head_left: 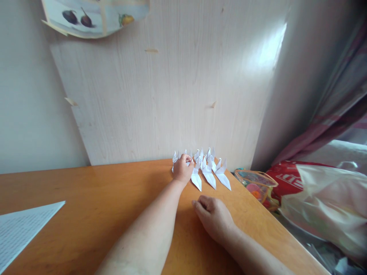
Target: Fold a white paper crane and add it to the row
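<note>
Several white folded-paper cranes stand in rows at the back of the wooden table (pixel 129 198), close to the wall board. In the front row are a left crane (pixel 196 179), a middle crane (pixel 209 176) and a right crane (pixel 223 178). My left hand (pixel 183 169) reaches to the left end of the group, its fingers pinched round a paper crane that they mostly hide. White paper shows between the fingertips. Nearer to me, my right hand (pixel 215 218) rests on the tabletop, curled closed, with nothing visible in it.
A sheet of printed paper (pixel 25 225) lies at the table's left. A pale wood-grain board (pixel 160 95) rises behind the table. Past the right edge are a colourful basket (pixel 256 187), a red bag (pixel 286 177) and a whitish plastic bag (pixel 323 198), below a curtain (pixel 318 126).
</note>
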{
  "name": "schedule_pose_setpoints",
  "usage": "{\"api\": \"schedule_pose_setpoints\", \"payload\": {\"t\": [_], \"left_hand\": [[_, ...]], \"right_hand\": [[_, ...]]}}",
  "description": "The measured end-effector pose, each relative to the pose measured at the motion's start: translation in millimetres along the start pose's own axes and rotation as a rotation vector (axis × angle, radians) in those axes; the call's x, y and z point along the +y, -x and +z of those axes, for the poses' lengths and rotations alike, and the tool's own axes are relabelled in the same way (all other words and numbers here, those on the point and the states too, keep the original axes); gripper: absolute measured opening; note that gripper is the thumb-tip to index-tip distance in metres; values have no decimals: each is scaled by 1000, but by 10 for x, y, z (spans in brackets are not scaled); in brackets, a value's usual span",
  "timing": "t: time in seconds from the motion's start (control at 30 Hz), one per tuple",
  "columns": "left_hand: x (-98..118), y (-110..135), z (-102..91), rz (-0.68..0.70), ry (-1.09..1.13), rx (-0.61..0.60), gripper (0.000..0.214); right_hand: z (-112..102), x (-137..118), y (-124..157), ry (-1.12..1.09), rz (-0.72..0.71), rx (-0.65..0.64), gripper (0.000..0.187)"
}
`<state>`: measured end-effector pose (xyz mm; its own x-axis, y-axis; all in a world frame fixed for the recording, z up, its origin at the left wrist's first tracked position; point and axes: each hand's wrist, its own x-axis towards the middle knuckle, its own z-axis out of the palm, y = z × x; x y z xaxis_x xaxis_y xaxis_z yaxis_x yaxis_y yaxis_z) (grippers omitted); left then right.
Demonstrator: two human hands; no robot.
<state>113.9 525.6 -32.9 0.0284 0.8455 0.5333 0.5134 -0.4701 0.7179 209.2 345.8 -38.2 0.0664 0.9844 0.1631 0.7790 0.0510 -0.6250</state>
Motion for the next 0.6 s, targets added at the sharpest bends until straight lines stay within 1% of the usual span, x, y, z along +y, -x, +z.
{"api": "schedule_pose_setpoints", "payload": {"t": [0.17,0.43,0.6], "left_hand": [[24,16,-12,-15,20,-3,17],[-39,27,25,-47,20,-53,24],[-16,4,38,-4,54,-119,26]], "right_hand": [[2,5,1,-1,-4,5,37],[18,24,3,-20,-9,8,37],[30,66,-37,-131,-28,30,38]]}}
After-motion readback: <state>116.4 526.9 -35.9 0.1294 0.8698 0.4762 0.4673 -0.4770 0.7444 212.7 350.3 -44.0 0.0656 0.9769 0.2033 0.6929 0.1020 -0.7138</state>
